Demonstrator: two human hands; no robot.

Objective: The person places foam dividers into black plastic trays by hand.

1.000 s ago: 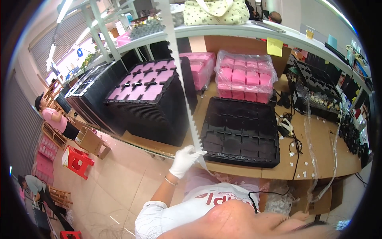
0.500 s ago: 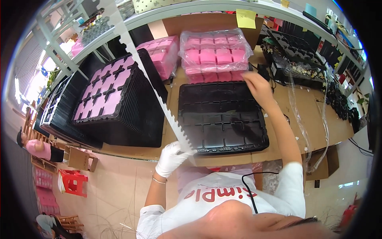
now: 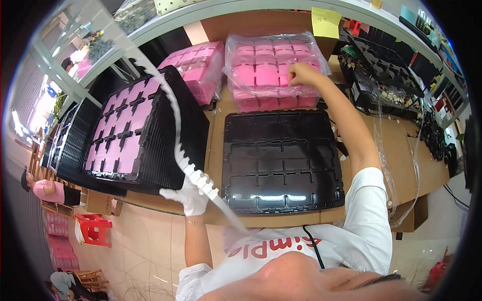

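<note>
My left hand [image 3: 189, 198], in a white glove, has its fingers wrapped round a long pale strip [image 3: 173, 108] with a notched edge; the thumb sticks out to the left. The strip curves from the upper left down toward my chest. My bare right hand [image 3: 305, 74] reaches to the pink pieces [image 3: 273, 73] in a clear plastic bag, its fingers bent and pressed together against them. What lies between those fingertips is hidden. A black plastic tray [image 3: 281, 160] with shallow compartments lies in front of me, nearer than the bag.
At the left rises a tall stack of black trays [image 3: 173, 135], its top one filled with pink pieces. Another wrapped pink block [image 3: 196, 75] is behind it. Cluttered black trays [image 3: 384, 80] stand at the back right. A shelf rail [image 3: 201, 15] crosses above the cardboard-covered table [image 3: 376, 170].
My right hand has moved from the tray's far right corner up and left onto the bagged pink pieces. My left hand has shifted left, and the strip now bends.
</note>
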